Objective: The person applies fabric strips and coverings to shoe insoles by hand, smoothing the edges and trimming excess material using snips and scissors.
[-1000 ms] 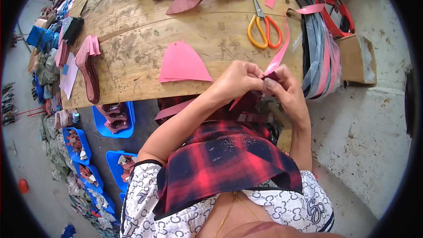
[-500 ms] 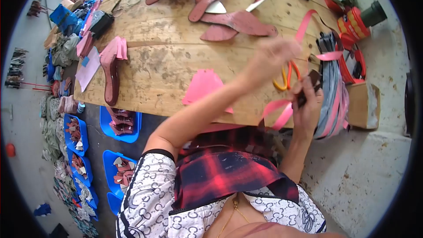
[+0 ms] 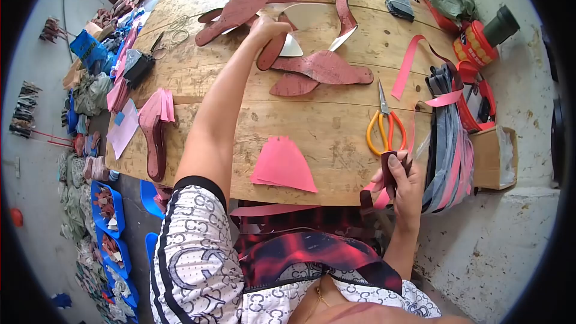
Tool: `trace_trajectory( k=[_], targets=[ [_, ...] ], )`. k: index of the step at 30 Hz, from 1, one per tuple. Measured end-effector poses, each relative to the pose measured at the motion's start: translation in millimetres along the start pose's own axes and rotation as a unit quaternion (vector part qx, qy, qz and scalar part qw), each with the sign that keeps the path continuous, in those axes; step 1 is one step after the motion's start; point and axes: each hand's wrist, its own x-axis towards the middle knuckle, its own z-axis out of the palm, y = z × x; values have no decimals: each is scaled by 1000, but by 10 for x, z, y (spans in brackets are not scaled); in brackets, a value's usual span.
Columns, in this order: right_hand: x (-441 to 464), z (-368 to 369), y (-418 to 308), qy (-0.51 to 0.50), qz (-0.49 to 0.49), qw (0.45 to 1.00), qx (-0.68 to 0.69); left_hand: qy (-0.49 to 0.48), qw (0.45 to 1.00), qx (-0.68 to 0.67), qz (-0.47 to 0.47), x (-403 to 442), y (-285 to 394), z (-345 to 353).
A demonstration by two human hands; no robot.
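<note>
The scissors with yellow and orange looped handles [image 3: 387, 125] lie on the worn wooden table [image 3: 207, 105], blades pointing away from the person. Just to the near side of the scissors, the right hand [image 3: 401, 181] is nearly closed, its thumb pressed on a folded dark maroon strip [image 3: 390, 171]; a glossy pink ribbon [image 3: 381, 199] loops below its curled fingers.

The left hand [image 3: 268, 27] reaches well beyond the scissors and to their left, its fingers bent down at the far end of a dark red, narrow, sole-shaped piece [image 3: 271, 54]. How far they are open, and whether they grip it, I cannot tell. A white, rounded piece [image 3: 291, 47] lies beside that end.

Left of the scissors' blades, a broad red piece with a tapered end [image 3: 329, 67] partly covers another red piece [image 3: 294, 85]. Left of the handles is a stack of bright pink, tapered sheets [image 3: 284, 167]. To the right of the scissors lies a thick bundle of grey, black and pink strips [image 3: 447, 144], with a matte pink strip [image 3: 408, 66] beyond them.
</note>
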Motion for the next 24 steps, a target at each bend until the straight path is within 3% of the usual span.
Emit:
trace_trajectory(
  k=[2, 3, 5, 7, 9, 11, 12, 13, 15, 19, 24],
  targets=[
    [18, 8, 49, -25, -4, 999, 20, 52, 997, -40, 43, -179, 93, -76],
    [18, 10, 56, -40, -7, 999, 28, 127, 984, -78, 101, -293, 148, -118],
    [4, -6, 11, -26, -3, 1000, 8, 275, 926, -152, 212, -535, 293, -212],
    [-36, 3, 6, 22, -8, 999, -40, 342, 885, -178, 261, -1163, 479, -459],
    [-45, -59, 81, 25, -26, 998, -41, 355, 803, -362, 313, -1940, 830, -541],
    [-57, 47, -6, 21, -36, 999, 12, 157, 782, -586, 138, -2566, 764, -401],
    [-74, 154, -105, -20, -47, 998, 26, 27, 710, -701, 62, -2760, 669, -229],
    [-88, 274, -198, -59, -56, 996, 39, -101, 602, -792, -17, -2924, 572, -4],
    [-97, 396, -250, -145, -39, 988, -37, -192, 475, -850, -121, -3188, 576, 393],
    [-179, 562, -18, -172, -141, 963, -151, -167, 505, -832, -159, -3530, 594, 863],
    [-332, 466, 72, -173, -199, 932, -249, -142, 592, -780, -142, -3764, 832, 894]
  ],
)
